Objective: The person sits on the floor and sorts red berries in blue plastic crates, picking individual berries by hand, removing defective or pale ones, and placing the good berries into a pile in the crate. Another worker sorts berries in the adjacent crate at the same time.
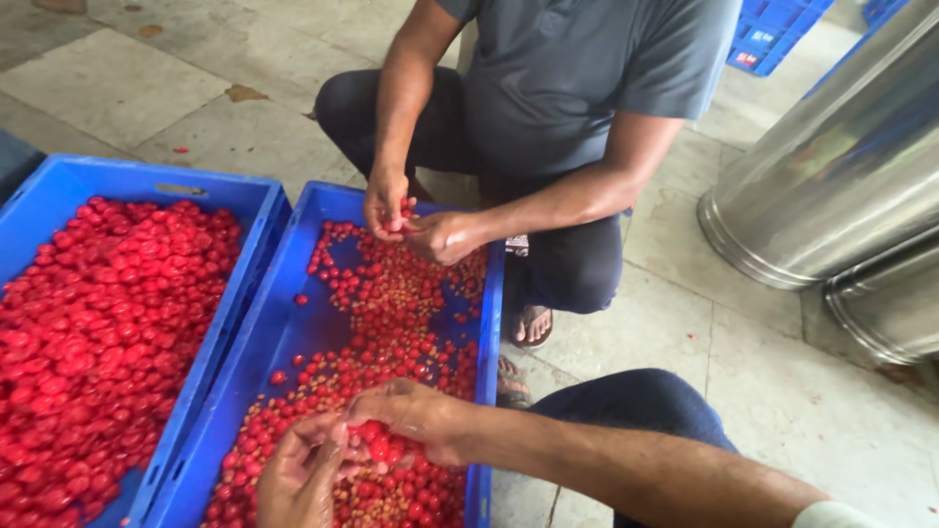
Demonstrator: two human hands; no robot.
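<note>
Red berries (377, 448) sit pinched between both hands over the near end of the blue crate (293, 332): left hand (301, 479) cupped underneath, fingers curled; right hand (416, 416) closed over them. Opposite, a co-worker's hands (416, 220) pick at fruit too.

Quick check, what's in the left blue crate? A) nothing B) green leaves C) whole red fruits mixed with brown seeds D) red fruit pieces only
D: the left blue crate holds a dense layer of red fruit pieces, no brown seeds visible there.
</note>
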